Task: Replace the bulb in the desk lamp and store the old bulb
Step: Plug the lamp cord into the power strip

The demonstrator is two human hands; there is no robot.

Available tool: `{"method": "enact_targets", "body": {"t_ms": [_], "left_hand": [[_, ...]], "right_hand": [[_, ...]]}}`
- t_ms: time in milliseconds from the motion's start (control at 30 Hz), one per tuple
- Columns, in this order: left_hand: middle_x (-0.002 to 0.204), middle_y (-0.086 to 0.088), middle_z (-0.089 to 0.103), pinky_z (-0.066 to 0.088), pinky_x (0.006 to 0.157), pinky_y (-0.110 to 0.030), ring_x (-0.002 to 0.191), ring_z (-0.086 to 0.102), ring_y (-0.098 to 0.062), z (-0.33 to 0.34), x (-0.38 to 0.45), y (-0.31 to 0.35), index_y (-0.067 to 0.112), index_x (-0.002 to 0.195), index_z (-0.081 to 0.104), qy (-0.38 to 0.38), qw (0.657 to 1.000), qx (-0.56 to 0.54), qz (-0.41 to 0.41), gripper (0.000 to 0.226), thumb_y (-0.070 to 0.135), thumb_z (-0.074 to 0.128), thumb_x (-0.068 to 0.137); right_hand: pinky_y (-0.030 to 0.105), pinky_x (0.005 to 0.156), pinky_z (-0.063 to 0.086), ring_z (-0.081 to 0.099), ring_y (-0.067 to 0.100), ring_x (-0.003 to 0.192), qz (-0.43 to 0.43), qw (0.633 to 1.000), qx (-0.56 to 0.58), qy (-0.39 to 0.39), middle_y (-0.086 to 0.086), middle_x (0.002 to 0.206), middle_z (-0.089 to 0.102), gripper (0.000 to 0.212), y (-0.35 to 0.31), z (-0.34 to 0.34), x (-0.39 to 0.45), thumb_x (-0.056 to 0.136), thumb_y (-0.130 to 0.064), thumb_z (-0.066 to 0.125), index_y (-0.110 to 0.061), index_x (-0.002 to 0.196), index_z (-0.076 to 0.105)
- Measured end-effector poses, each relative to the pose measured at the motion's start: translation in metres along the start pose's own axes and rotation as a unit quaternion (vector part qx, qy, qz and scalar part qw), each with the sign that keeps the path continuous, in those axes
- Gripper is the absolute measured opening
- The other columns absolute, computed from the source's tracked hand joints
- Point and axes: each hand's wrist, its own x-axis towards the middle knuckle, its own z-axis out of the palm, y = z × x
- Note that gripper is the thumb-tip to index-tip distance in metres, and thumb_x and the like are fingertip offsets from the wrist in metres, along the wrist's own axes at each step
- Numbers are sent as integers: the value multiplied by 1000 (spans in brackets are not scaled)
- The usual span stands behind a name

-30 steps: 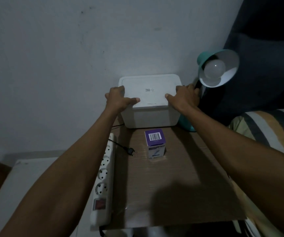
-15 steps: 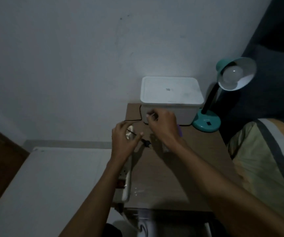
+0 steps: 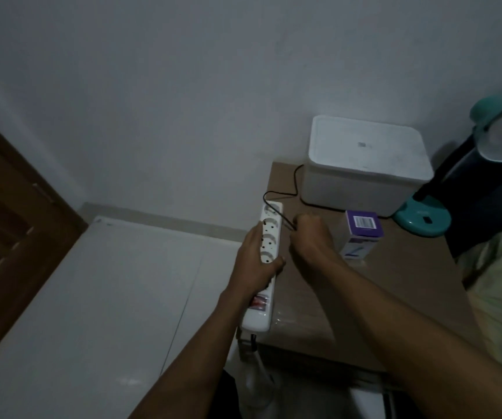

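Left hand (image 3: pixel 255 261) grips power strip (image 3: pixel 266 258); right hand (image 3: pixel 310 240) holds cord (image 3: pixel 283 207) beside it.

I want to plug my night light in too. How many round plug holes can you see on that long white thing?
4 on the power strip, in a row from its far end toward the left hand; all look empty. The hand may hide another.

Left hand (image 3: pixel 255 261) clamps the power strip (image 3: pixel 263 267) along the table's (image 3: pixel 395 282) left edge. Right of that grip, close by, the right hand (image 3: pixel 310 240) pinches the lamp cord (image 3: pixel 286 195). Right of that, the small box (image 3: pixel 360 234); behind it the lidded bin (image 3: pixel 364 164), and the desk lamp (image 3: pixel 425 217) farthest right.
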Motion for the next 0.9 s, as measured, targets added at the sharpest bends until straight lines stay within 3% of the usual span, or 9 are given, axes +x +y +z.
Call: {"method": "enact_targets", "body": {"t_ms": [100, 233, 333, 433, 533, 633, 733, 900], "left_hand": [[137, 2, 57, 62, 89, -46, 114, 64, -19, -1, -1, -3, 26, 155, 39, 1, 1000, -23, -8, 87, 17, 83, 80], [133, 1, 62, 64, 85, -47, 111, 67, -19, 0, 1, -5, 31, 154, 38, -2, 999, -46, -24, 88, 15, 83, 80], [128, 1, 65, 64, 86, -45, 109, 68, -17, 1, 0, -5, 31, 152, 42, -1, 998, -53, -25, 85, 14, 83, 80], [124, 2, 66, 65, 85, -44, 106, 69, -16, 1, -1, -5, 34, 151, 41, -4, 998, -57, -26, 85, 15, 82, 79], [119, 2, 68, 65, 83, -45, 101, 71, -17, 1, 0, -5, 36, 150, 43, -4, 998, -56, -15, 83, 15, 81, 78], [122, 4, 68, 65, 85, -44, 104, 71, -15, 2, 1, -6, 38, 150, 43, -4, 998, -61, -13, 83, 17, 82, 80], [125, 7, 67, 65, 86, -39, 107, 70, -11, 2, 1, -5, 39, 151, 41, -2, 998, -61, -5, 83, 21, 83, 82], [127, 6, 67, 65, 84, -36, 108, 70, -11, 3, 2, -6, 37, 153, 40, -3, 997, -76, -8, 82, 20, 83, 84]], "right_hand": [[40, 78, 58, 67, 32, 93, 1, 1000, -11, 10, 14, 101, 70, 15, -1, 4, 0, 88, -6, 62, -9, 97, 72], [43, 78, 58, 68, 30, 87, -5, 1000, 13, 27, 12, 94, 71, 10, -4, -2, 0, 88, -10, 64, -12, 93, 72], [41, 72, 58, 67, 25, 80, -12, 994, 97, 58, 8, 86, 70, 9, -12, -14, -2, 90, -8, 64, -13, 86, 70], [32, 65, 56, 64, 9, 71, -14, 968, 234, 86, -7, 75, 65, 26, -25, -28, -10, 90, -6, 63, -28, 76, 62], [30, 69, 55, 59, -1, 68, -11, 946, 311, 95, -9, 74, 64, 23, -33, -33, -11, 88, -3, 64, -25, 80, 65], [31, 71, 58, 65, 6, 70, -3, 934, 350, 76, -1, 77, 70, 21, -35, -24, -12, 86, -1, 66, -20, 78, 69], [42, 74, 62, 72, 18, 77, 8, 924, 377, 67, 2, 77, 72, 18, -34, -11, -13, 83, 1, 65, -15, 80, 72], [41, 77, 61, 70, 10, 75, 20, 929, 365, 60, -4, 78, 71, 22, -33, -4, -9, 84, -3, 69, -24, 77, 70]]}}
